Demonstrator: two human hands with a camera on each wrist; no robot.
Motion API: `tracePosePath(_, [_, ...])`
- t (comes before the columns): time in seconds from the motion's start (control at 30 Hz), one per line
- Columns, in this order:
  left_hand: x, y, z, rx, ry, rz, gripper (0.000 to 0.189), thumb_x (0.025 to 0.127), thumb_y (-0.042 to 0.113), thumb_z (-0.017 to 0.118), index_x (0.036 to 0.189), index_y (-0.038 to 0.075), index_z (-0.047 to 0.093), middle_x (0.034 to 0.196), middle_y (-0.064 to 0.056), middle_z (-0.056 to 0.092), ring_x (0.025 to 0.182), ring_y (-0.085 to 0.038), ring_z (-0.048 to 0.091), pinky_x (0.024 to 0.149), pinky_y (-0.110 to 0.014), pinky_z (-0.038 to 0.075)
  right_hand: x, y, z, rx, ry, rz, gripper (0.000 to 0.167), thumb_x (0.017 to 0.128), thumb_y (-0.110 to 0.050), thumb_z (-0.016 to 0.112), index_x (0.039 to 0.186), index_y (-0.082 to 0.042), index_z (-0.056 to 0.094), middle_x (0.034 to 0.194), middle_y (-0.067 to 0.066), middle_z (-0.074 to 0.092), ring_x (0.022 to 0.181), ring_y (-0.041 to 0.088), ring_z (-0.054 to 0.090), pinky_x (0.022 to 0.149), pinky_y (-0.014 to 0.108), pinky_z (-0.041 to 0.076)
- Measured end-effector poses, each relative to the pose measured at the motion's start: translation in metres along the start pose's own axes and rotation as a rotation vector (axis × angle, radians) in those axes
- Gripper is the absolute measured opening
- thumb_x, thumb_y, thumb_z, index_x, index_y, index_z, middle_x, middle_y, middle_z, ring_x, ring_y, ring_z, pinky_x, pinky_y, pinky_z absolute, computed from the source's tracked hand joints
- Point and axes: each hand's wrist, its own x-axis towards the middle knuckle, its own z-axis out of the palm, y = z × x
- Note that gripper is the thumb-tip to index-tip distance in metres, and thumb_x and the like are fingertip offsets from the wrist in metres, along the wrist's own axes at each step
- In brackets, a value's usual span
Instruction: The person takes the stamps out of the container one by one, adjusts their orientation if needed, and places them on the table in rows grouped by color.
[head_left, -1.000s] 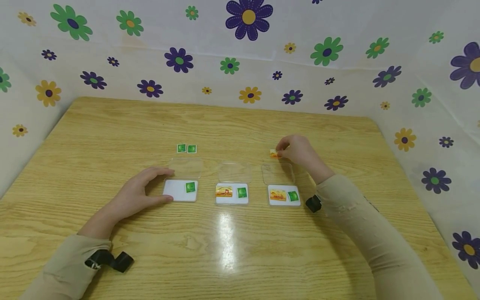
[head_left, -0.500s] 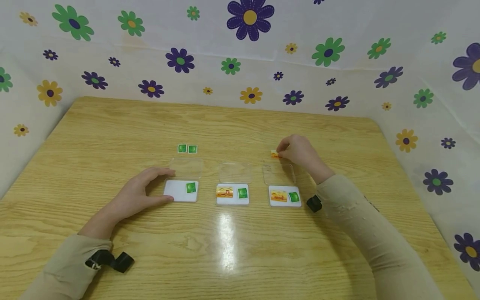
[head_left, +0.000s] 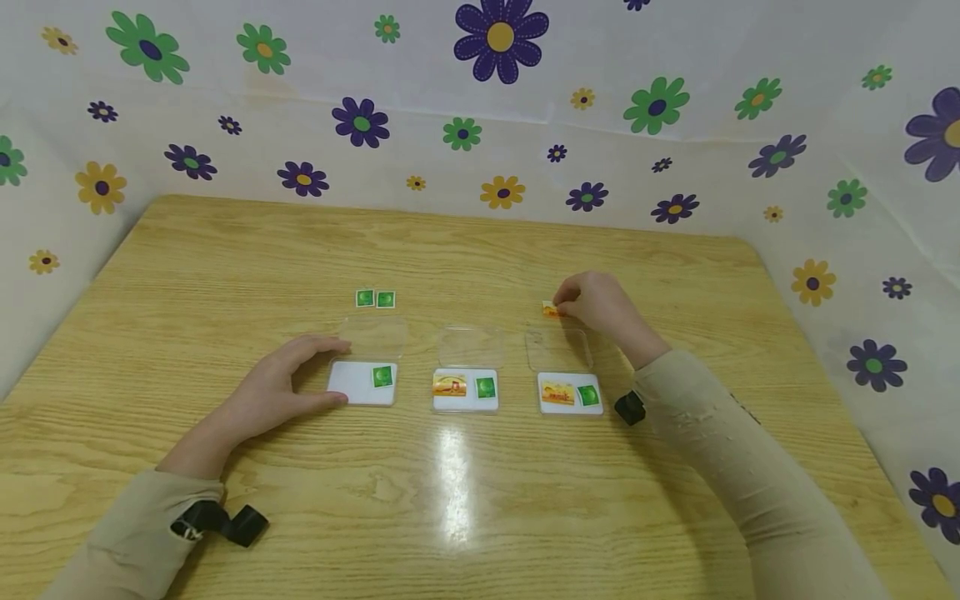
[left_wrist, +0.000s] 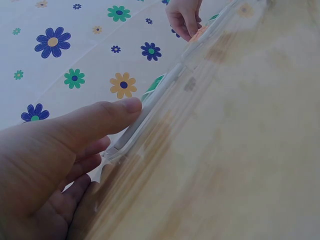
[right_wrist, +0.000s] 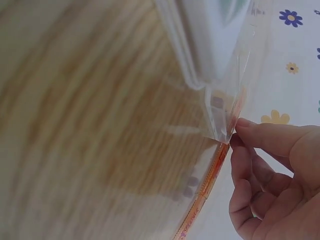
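In the head view, three small flat cases with white inserts and clear hinged lids lie open in a row. The left case [head_left: 349, 385] holds one green stamp [head_left: 383, 377]; the middle case [head_left: 465, 404] and right case [head_left: 568, 408] each hold an orange stamp and a green one. My left hand [head_left: 273, 387] spans the left case's left side, thumb at the front corner and fingertips by its lid [head_left: 372, 337]. Behind the right case's lid [head_left: 558, 348], my right hand [head_left: 600, 308] pinches an orange stamp [head_left: 550, 309] between thumb and index finger, partly hiding it.
Two loose green stamps [head_left: 375, 298] lie side by side behind the left lid. The middle case's clear lid [head_left: 470, 346] lies back on the wooden table [head_left: 300, 250]. A flowered cloth [head_left: 420, 92] stands around the table's back and sides.
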Motion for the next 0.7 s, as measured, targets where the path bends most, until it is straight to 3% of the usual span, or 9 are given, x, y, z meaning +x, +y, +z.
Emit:
tracePosePath(0.37, [0.0,-0.001,0.001,-0.005,0.001,-0.004,0.062,0.075,0.033,0.081,0.13,0.015,0.056,0.132,-0.007,0.052,0.126,-0.029,0.043,0.103,-0.052,0.032,-0.001,0.001,-0.002,0.032,0.03,-0.016,0.012,0.091,-0.011,0.065,0.096,-0.002,0.071,0.096,0.012,0.068,0.09,0.026,0.058,0.083,0.042,0.047])
tracePosePath(0.7, [0.0,-0.001,0.001,0.008,0.005,0.009,0.062,0.075,0.032,0.081,0.129,0.015,0.056,0.132,-0.008,0.053,0.126,-0.029,0.043,0.103,-0.052,0.033,-0.008,-0.013,-0.005,0.122,0.047,-0.022,0.018,0.094,-0.017,0.062,0.105,-0.005,0.07,0.104,0.01,0.066,0.088,0.025,0.056,0.076,0.037,0.049])
